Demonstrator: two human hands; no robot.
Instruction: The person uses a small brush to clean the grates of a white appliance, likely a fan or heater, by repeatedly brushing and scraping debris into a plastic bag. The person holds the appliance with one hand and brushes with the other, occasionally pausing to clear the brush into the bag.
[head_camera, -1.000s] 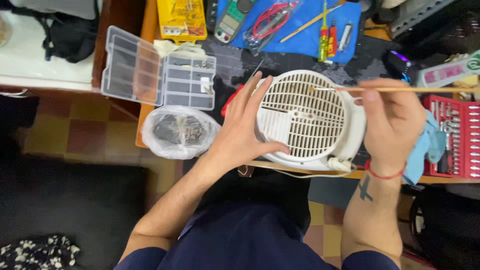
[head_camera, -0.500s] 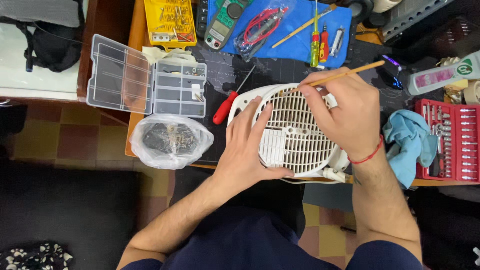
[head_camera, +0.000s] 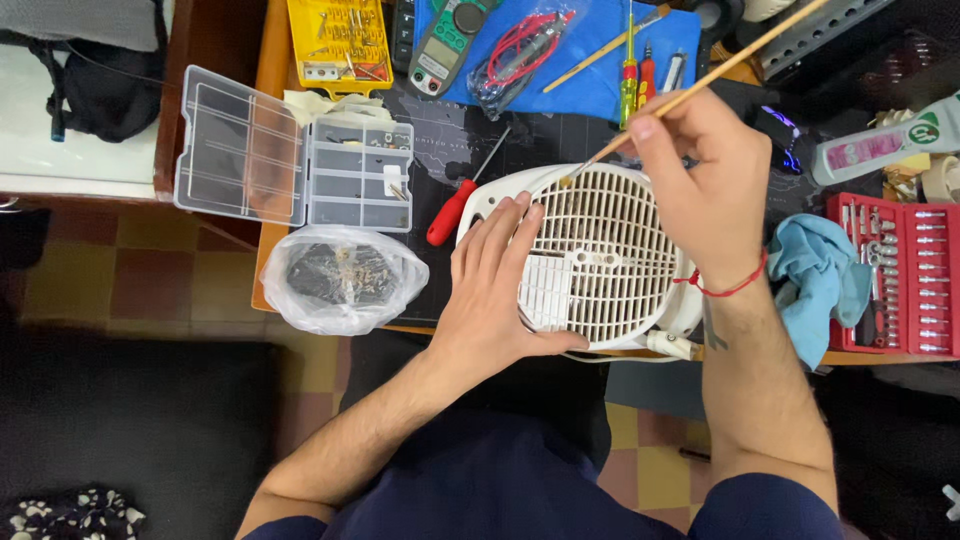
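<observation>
Right hand (head_camera: 705, 190) pinched a thin wooden brush (head_camera: 700, 85), its tip touching the white fan grille (head_camera: 600, 255) on the table (head_camera: 520, 140); left hand (head_camera: 495, 290) lay spread flat, fingers open, against the grille's left side.

A white slatted fan heater (head_camera: 600, 255), red-handled screwdriver (head_camera: 447, 215), blue cloth (head_camera: 815, 280), and checkered brown-yellow floor (head_camera: 120, 280).

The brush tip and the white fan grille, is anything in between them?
Nothing visible. The right hand holds the thin wooden brush, and its tip sits right at the white fan grille. The left hand rests on the grille's left side, clear of the tip.
</observation>
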